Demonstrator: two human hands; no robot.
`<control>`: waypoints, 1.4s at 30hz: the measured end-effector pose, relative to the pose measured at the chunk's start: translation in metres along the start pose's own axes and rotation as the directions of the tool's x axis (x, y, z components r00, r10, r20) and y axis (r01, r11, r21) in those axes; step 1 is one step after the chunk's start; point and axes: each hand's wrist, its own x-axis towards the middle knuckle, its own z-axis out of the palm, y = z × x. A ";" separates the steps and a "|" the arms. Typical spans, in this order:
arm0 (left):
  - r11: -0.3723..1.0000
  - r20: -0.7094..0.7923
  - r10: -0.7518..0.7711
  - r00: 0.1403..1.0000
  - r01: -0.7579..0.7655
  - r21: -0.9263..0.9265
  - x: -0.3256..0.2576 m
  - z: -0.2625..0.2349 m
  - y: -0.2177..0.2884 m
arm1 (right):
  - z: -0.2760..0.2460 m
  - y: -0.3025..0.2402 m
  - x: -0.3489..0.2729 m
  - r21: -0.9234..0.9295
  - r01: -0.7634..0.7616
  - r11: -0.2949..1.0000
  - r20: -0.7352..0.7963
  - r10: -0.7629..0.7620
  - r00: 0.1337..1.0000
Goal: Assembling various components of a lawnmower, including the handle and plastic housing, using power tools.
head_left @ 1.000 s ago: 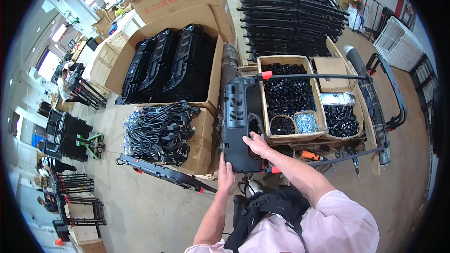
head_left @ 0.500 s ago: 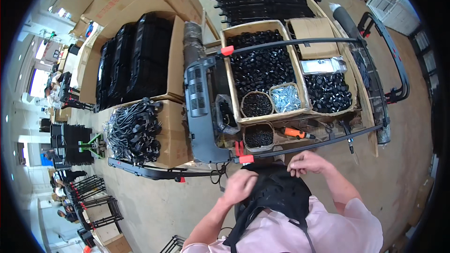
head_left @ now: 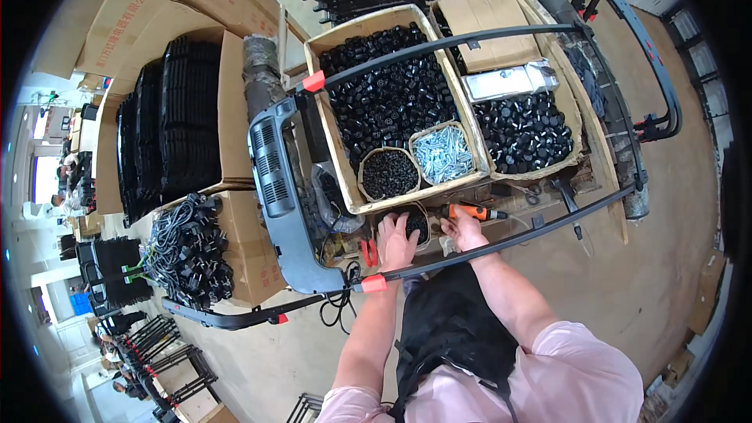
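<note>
Both hands have moved up from over the apron (head_left: 450, 313) past the near bar (head_left: 517, 236). I see the left hand (head_left: 398, 243), fingers half-spread, over the tub (head_left: 428, 229); cannot tell if it holds anything. Right hand (head_left: 464, 230) curls at the driver (head_left: 475, 211), grip closure unclear. Driver lies in a narrow strip between box (head_left: 423, 195) edge and bar; open floor (head_left: 619, 298) to the right.

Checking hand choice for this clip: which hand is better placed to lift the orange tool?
Likely the right hand: its fingers are right at the orange tool, though whether its grip is closed is unclear. The left hand is farther away, at the small tub.
</note>
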 end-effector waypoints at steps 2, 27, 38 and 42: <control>1.000 0.062 -0.011 0.998 0.010 0.010 0.005 -0.004 -0.001 | 0.006 0.000 0.013 -0.066 -0.053 0.996 -0.077 0.048 0.996; 0.992 0.156 0.004 0.988 -0.023 0.120 0.008 0.019 -0.032 | -0.048 -0.046 -0.096 -0.031 -0.122 0.992 0.298 0.126 0.946; 0.716 0.235 -0.332 0.913 0.407 -0.567 0.017 0.010 -0.050 | -0.087 -0.021 -0.160 -0.048 -0.152 0.987 0.277 0.159 0.948; 0.248 0.385 -0.348 0.855 0.480 -0.842 0.012 0.010 -0.060 | -0.103 -0.019 -0.161 -0.073 -0.130 0.989 0.380 0.148 0.913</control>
